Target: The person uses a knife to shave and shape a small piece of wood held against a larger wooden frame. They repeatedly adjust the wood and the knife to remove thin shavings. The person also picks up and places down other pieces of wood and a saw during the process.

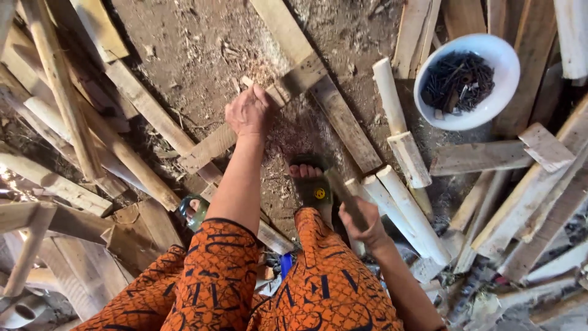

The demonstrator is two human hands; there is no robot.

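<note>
The left hand [248,112] presses down on a short wooden slat [254,122], fingers curled over its upper edge, apparently to pin it flat where it crosses a longer plank [318,86] on the dirt floor [190,55]; the slat lies at a slant in the middle of the floor, its far end resting on that plank; the right hand [361,222] is closed round a dark handle [344,195], raised just above the right knee, and what tool it belongs to I cannot tell, since the head is blurred or hidden; a sandalled foot [309,181] is planted just below the crossing, likely bracing the work; sawdust lies pale around the joint. Off at the far right corner sits a white bowl [468,79] of dark nails [458,79], well apart from both hands; pale round poles [404,208] lie bundled just beside the right hand and crowd that side; more poles and planks heap along the left edge [67,122], hemming the working patch in; orange patterned trousers [245,288] fill the near edge.
</note>
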